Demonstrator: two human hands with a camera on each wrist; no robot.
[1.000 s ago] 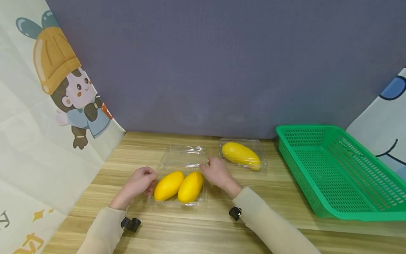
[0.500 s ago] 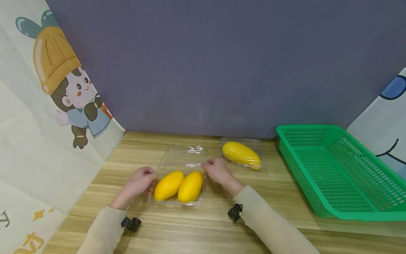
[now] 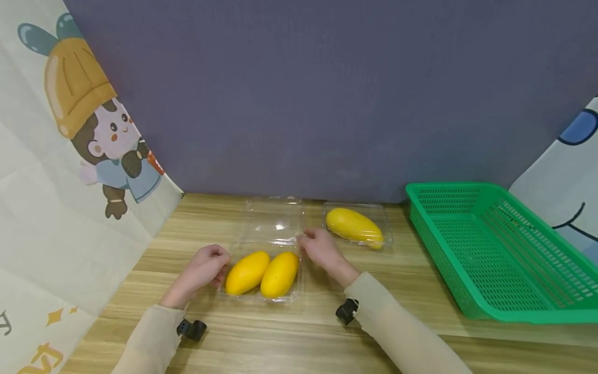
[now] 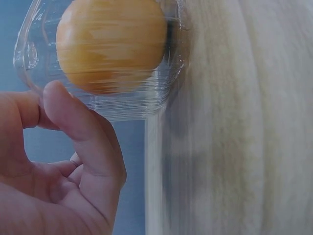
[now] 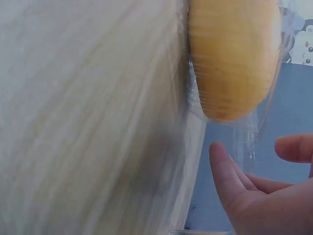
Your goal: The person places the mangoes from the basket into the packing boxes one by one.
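Observation:
Two yellow mangoes, the left one (image 3: 247, 272) and the right one (image 3: 279, 275), lie side by side in the base of a clear plastic clamshell box (image 3: 259, 297). Its lid (image 3: 273, 221) is hinged back on the far side, away from the mangoes. My left hand (image 3: 207, 265) pinches the box's left rim between thumb and finger, as the left wrist view shows. At the far right corner, by the hinge, is my right hand (image 3: 322, 252). In the right wrist view its thumb and fingers (image 5: 222, 169) stand apart, with clear plastic just beyond them.
Behind my right hand, another clear box (image 3: 386, 234) holds a third mango (image 3: 353, 227). A green perforated basket (image 3: 467, 291) stands at the right of the wooden table (image 3: 261, 343). A dark grey panel (image 3: 289, 104) closes off the back.
The lid's far edge has risen in the head view, so more of the lid shows. My right hand has shifted slightly by the hinge; my left hand has stayed on the rim.

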